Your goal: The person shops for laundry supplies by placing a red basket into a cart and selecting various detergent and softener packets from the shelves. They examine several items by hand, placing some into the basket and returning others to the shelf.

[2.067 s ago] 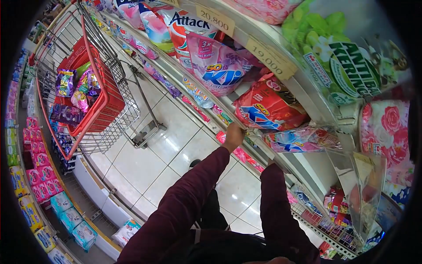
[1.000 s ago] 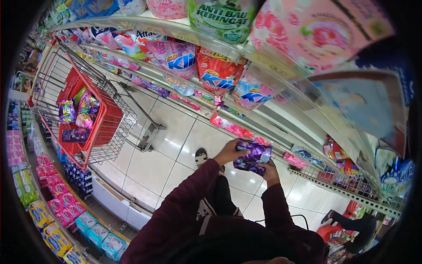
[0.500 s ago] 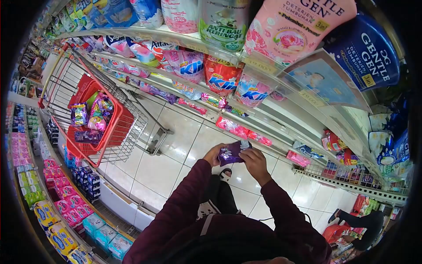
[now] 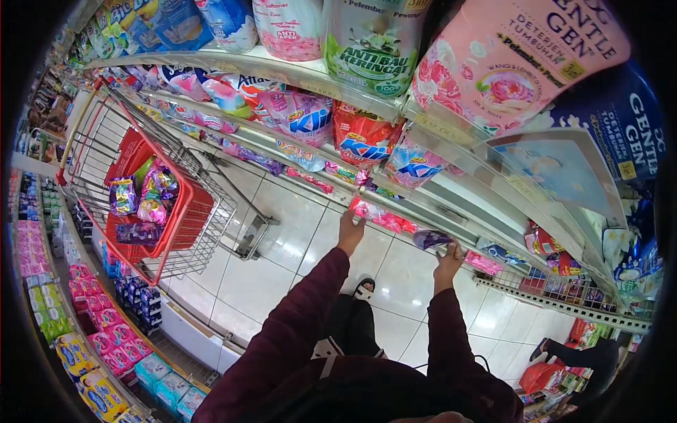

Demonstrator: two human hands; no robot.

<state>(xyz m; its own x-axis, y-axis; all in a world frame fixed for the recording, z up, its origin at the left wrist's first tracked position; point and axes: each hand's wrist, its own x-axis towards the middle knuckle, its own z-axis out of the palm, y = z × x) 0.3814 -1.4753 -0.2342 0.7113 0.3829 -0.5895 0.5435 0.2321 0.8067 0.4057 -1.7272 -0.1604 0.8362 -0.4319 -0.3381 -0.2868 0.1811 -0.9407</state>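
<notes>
My right hand grips a dark purple packet by its right end, in front of the low shelf. Near the pink and red packets on the bottom shelf, my left hand is raised with its fingers apart and nothing in it. To the left, a shopping cart carries a red basket, in which several purple, green and pink packets lie.
Large detergent pouches stand on the upper shelf. A wire rack juts out at the right. Lower left, another shelf holds pink, teal and yellow packs. Another person's leg shows at the lower right.
My hands have moved apart. My left hand has let go of the purple packet and reached up towards the shelf; my right hand has carried the packet to the right.
</notes>
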